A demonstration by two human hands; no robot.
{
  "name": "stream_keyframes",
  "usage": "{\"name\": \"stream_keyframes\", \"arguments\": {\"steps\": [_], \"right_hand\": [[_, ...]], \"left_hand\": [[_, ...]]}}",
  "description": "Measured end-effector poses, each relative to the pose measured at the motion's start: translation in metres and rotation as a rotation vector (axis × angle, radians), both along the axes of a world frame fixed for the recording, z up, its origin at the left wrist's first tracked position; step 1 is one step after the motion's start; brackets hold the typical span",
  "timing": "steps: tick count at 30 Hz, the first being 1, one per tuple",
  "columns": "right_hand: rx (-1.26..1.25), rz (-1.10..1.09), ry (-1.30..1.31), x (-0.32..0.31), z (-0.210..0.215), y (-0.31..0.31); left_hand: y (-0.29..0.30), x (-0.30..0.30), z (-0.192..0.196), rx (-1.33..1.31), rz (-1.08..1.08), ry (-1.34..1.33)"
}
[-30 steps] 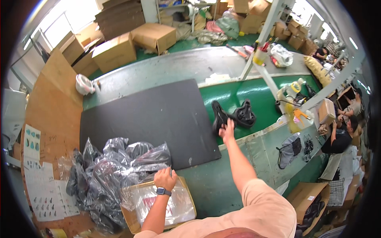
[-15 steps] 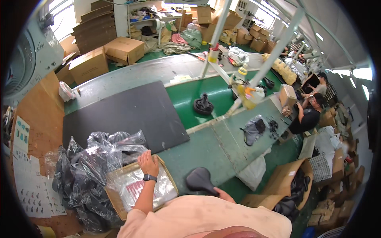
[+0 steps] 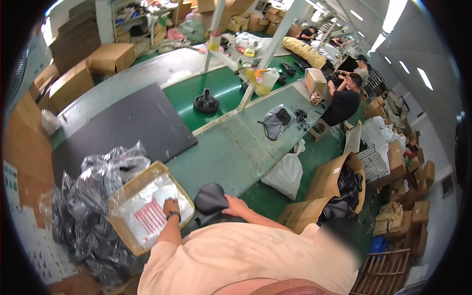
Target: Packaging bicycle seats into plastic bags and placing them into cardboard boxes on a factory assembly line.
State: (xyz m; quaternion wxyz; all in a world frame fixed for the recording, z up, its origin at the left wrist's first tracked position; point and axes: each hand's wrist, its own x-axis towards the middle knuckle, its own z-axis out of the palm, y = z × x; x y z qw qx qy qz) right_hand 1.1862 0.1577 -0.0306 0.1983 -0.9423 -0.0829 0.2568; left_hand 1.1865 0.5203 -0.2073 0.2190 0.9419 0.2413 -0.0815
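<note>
My right hand (image 3: 235,205) grips a black bicycle saddle (image 3: 210,198) held close to my body over the green table edge. My left hand (image 3: 171,205), with a dark watch on the wrist, reaches into a shallow cardboard box (image 3: 129,185) and touches the clear plastic bags with red print (image 3: 150,216) lying in it. A pile of crumpled clear plastic bags (image 3: 93,172) lies to the left of the box. Another black saddle (image 3: 205,102) rests further off on the green conveyor belt (image 3: 226,88).
A large black mat (image 3: 123,125) covers the table beyond the box. A white sack (image 3: 285,172) hangs at the table side, next to an open carton of black saddles (image 3: 341,182). A seated person in black (image 3: 341,101) works at the far right. Cardboard boxes (image 3: 73,81) are stacked behind.
My right hand picked a saddle off the conveyor and drew it back to my body. My view swung to the right. The left hand stayed in the box.
</note>
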Motion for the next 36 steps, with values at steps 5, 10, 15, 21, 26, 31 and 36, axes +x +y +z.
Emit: {"name": "stream_keyframes", "arguments": {"steps": [5,10,15,21,26,31,36], "right_hand": [[0.676,-0.806,0.792,-0.013,-0.013,-0.029],[1.043,-1.277,1.211,-0.041,-0.01,-0.037],[0.739,-0.863,0.677,-0.051,-0.028,-0.023],[0.852,-0.575,0.715,-0.02,0.002,0.021],[0.959,-0.195,0.561,-0.001,0.009,0.134],[0.569,0.156,0.221,0.026,-0.064,0.176],[0.124,0.608,0.021,0.023,-0.031,0.212]], "left_hand": [[-0.012,0.013,-0.006,0.051,0.063,-0.058],[0.009,0.008,-0.029,-0.127,0.253,-0.119],[0.015,-0.008,-0.008,-0.382,0.442,-0.191],[0.035,-0.042,0.008,-0.756,0.623,-0.329],[0.056,-0.062,0.004,-0.632,0.581,-0.111],[0.035,-0.046,0.075,-0.315,0.635,-0.31],[0.043,-0.096,0.126,-0.399,0.684,-0.73]]}}
